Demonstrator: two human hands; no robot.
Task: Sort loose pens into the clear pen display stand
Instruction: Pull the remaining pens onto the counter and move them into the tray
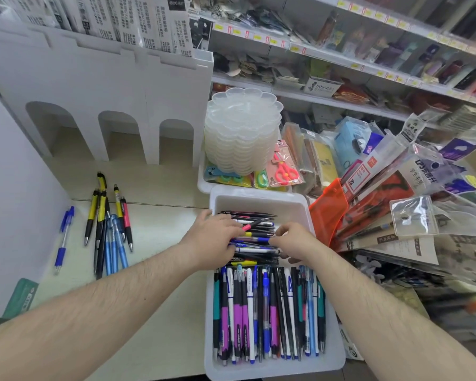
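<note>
A white bin (259,193) holds many pens. In its far half a pile of pens (254,253) lies crosswise, and in the near half a row of pens (270,312) lies lengthwise. My left hand (212,239) reaches into the crosswise pile with curled fingers, and a pink-and-black pen (254,224) sticks out from them. My right hand (296,240) is at the pile's right side, its curled fingertips pinching the end of a blue pen (254,239). The white display stand (99,86) with arched slots stands at the back left.
Loose yellow, blue and pink pens (107,224) lie on the counter left of the bin, with two blue pens (63,235) further left. A stack of clear palettes (242,133) sits behind the bin. Packaged stationery (382,193) crowds the right side, under the shelves.
</note>
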